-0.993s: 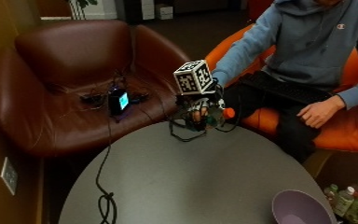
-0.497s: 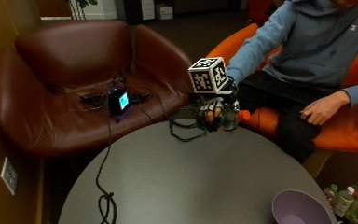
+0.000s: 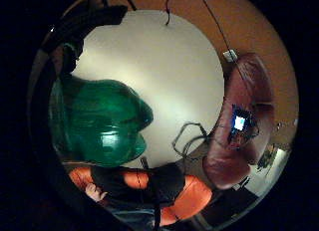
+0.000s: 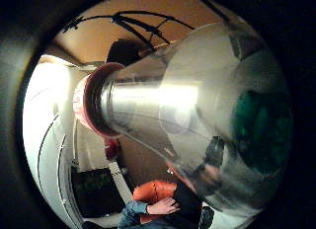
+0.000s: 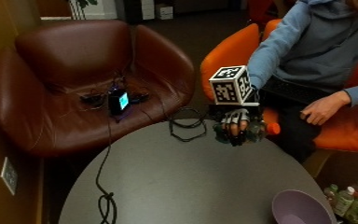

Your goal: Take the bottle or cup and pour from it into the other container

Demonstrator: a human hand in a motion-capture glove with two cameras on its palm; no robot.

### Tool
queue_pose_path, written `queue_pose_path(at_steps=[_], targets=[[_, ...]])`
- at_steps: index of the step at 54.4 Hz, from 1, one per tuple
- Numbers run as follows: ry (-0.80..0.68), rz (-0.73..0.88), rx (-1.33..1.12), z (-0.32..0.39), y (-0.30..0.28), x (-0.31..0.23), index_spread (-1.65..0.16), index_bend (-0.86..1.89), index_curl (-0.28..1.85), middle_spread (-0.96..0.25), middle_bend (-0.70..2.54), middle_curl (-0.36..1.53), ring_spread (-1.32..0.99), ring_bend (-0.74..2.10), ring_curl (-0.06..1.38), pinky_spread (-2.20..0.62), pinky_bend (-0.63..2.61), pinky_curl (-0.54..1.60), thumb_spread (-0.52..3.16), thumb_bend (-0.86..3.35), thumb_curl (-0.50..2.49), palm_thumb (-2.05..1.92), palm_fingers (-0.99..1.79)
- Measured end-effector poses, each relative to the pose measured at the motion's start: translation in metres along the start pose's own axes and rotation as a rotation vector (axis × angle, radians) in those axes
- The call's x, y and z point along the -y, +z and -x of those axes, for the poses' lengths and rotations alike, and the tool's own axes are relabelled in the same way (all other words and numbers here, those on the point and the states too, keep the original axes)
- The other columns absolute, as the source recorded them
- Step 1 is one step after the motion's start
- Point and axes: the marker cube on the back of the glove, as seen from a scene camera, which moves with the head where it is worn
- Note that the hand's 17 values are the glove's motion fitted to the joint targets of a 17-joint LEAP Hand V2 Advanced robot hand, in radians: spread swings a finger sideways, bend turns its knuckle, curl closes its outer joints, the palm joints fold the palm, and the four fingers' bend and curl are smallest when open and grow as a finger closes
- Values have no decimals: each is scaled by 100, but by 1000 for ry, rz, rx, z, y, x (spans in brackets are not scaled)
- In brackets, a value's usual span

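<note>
From the outside view, the gloved right hand [image 5: 236, 126] has its fingers curled round a bottle [image 5: 258, 129] with an orange cap, holding it on its side above the far edge of the round grey table [image 5: 185, 186], while a purple bowl [image 5: 300, 208] sits well apart at the table's near edge. The little finger side palm view shows the bottle's green body [image 3: 97, 121] close against the palm, with the table top [image 3: 169, 76] beyond it. The thumb side palm view is filled by the bottle's clear neck [image 4: 163, 110] narrowing to a reddish cap [image 4: 86, 105].
</note>
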Motion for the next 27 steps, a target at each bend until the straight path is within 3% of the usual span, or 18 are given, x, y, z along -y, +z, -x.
queue_pose_path(at_steps=[27], targets=[[-45,21,35,73,35,17,-24,10,25,-13,21,50,-24,35,40,-17,26,37,49,-3,70,98,103]])
